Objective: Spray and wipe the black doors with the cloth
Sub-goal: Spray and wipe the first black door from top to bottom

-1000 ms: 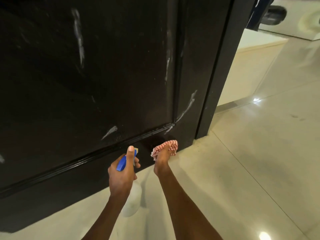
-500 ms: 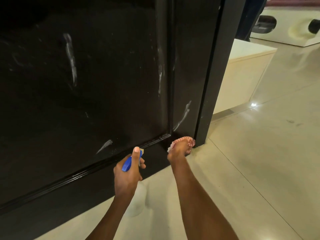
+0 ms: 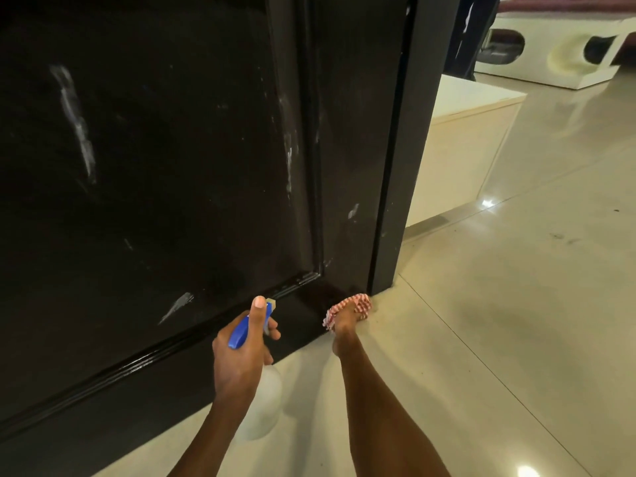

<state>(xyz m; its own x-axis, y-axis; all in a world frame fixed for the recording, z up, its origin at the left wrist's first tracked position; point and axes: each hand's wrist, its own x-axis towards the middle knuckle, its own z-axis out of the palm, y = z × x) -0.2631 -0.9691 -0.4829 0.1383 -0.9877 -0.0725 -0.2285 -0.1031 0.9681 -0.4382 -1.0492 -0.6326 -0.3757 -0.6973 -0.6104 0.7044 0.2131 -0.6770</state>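
Right hand point(image 3: 346, 321) presses the checked cloth point(image 3: 354, 304) on the black door point(image 3: 172, 166) bottom corner; wipe along the rail. Left hand point(image 3: 241, 352) grips the spray bottle point(image 3: 261, 401).

**Count of things in view**

There is one black door point(image 3: 155, 166), and beside it one black door frame point(image 3: 402, 149). On the door I count five clear white smears; smaller marks are too faint to count.

There are two hands: one left hand point(image 3: 241, 352) and one right hand point(image 3: 344, 321). There is one spray bottle point(image 3: 261, 404) with one blue spray head point(image 3: 242, 333), and one red-and-white checked cloth point(image 3: 356, 304).

On the floor point(image 3: 499, 339) there is one low cream block point(image 3: 457, 146). Farther back stands one white piece of furniture point(image 3: 557, 46) with two dark openings. The floor shows two bright light spots.
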